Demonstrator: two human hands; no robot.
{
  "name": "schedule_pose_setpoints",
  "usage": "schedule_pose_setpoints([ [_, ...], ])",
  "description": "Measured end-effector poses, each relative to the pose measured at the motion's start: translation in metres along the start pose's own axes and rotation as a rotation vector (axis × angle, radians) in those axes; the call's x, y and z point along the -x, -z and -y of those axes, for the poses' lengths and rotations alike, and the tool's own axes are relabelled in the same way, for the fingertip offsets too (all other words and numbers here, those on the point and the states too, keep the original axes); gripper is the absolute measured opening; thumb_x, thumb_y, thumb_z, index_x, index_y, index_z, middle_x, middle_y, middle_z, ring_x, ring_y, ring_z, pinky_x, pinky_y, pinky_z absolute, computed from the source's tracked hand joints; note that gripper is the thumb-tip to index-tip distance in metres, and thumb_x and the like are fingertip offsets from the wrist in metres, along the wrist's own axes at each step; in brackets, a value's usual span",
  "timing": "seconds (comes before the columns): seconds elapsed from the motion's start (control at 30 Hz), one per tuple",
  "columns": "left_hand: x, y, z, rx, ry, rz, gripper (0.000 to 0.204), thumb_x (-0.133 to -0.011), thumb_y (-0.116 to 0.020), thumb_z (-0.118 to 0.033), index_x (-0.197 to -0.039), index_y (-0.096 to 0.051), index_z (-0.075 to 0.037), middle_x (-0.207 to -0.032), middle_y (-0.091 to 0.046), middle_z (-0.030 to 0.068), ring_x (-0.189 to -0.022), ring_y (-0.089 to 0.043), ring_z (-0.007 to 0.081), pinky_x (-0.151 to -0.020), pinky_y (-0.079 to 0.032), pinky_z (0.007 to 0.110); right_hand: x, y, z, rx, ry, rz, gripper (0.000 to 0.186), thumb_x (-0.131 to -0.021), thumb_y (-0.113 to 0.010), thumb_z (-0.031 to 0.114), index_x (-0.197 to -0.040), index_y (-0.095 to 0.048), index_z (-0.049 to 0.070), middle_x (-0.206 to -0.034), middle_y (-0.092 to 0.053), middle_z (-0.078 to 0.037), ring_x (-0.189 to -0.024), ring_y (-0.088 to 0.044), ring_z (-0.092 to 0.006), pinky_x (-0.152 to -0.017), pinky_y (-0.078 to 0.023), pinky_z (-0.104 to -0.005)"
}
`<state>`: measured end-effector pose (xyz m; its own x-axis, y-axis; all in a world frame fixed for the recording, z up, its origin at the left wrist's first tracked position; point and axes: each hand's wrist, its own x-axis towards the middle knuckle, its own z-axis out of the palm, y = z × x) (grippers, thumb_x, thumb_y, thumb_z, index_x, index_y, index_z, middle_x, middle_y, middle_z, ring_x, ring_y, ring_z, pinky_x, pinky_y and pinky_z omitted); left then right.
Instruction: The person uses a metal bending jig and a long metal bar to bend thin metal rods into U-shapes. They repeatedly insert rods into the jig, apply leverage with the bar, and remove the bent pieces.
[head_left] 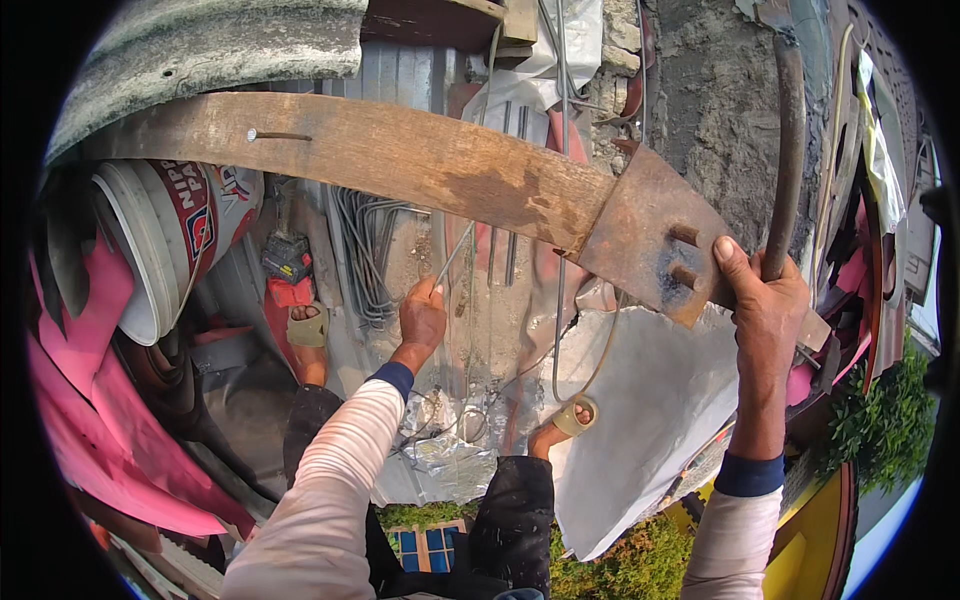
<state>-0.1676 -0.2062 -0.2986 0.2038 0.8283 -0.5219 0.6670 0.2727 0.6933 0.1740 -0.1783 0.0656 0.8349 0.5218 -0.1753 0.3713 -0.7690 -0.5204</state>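
My left hand [422, 318] is closed around the end of a thin steel rod [458, 248], which slants up and away to the right. My right hand [768, 300] grips the lower end of a thick, bent metal bar [790, 150], with its thumb against a rusty steel plate [632, 240]. Two short stubs stick out of this plate, which is fixed at the right end of a long wooden plank [400, 150]. Farther left, a bent nail [280, 135] pokes from the plank. Bent steel rods [365, 245] lie in a bundle left of my left hand.
A white paint bucket [150, 260] lies tipped at left, near a cordless tool with a battery [288, 258]. Pink sheets [110, 430] pile up beside it. Corrugated roofing [220, 60] overhangs the far left. A grey metal sheet [640, 400] lies by my right foot. Foliage [890, 420] shows below.
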Motion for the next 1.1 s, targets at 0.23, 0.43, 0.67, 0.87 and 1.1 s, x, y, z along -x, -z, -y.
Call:
schedule_pose_setpoints([
  [0.23,0.121,0.28,-0.082,-0.204,-0.396,0.141,0.021,-0.1,-0.071,-0.001,-0.119,-0.079,-0.001,-0.099,-0.077,0.0136,-0.092,-0.072,0.0332,-0.087,-0.056,0.042,0.002,0.004,0.006,-0.039,-0.04,0.03,0.046,-0.081,-0.101,0.042,-0.081,-0.075,0.004,-0.069,-0.07,-0.002,-0.061,-0.063,-0.0119,-0.06,-0.054,-0.0336],
  [0.43,0.102,0.353,-0.24,-0.378,-0.802,-0.06,0.031,-0.092,-0.078,0.001,-0.121,-0.081,-0.01,-0.096,-0.065,0.0062,-0.091,-0.058,0.027,-0.086,-0.046,0.041,0.002,0.005,0.008,0.022,-0.036,0.036,0.053,-0.078,-0.098,0.053,-0.08,-0.075,0.006,-0.07,-0.073,-0.007,-0.064,-0.071,-0.02,-0.063,-0.057,-0.0405],
  [0.67,-0.008,0.305,-0.348,-0.481,-1.119,-0.064,0.018,-0.098,-0.076,-0.006,-0.115,-0.081,-0.009,-0.095,-0.064,0.0033,-0.093,-0.057,0.0242,-0.091,-0.042,0.039,-0.004,0.004,0.0,0.124,0.011,0.022,0.064,-0.075,-0.097,0.061,-0.08,-0.073,0.002,-0.074,-0.075,-0.015,-0.069,-0.074,-0.0311,-0.068,-0.058,-0.0482],
  [0.87,-0.062,0.285,-0.362,-0.573,-1.219,0.075,0.018,-0.095,-0.078,-0.007,-0.111,-0.082,-0.014,-0.095,-0.062,0.0022,-0.096,-0.057,0.0237,-0.093,-0.041,0.041,-0.004,0.002,-0.002,0.114,0.021,0.033,0.06,-0.077,-0.098,0.058,-0.082,-0.075,0.003,-0.071,-0.074,-0.01,-0.066,-0.072,-0.0233,-0.066,-0.057,-0.0429],
  [1.1,-0.059,0.263,-0.362,-0.913,-1.048,-0.127,0.013,-0.099,-0.072,-0.012,-0.108,-0.081,-0.016,-0.097,-0.067,0.0062,-0.103,-0.063,0.0268,-0.096,-0.047,0.043,-0.002,0.006,0.005,0.11,-0.003,0.046,0.065,-0.076,-0.096,0.062,-0.087,-0.077,0.001,-0.081,-0.078,-0.02,-0.078,-0.078,-0.0385,-0.075,-0.059,-0.0522],
])
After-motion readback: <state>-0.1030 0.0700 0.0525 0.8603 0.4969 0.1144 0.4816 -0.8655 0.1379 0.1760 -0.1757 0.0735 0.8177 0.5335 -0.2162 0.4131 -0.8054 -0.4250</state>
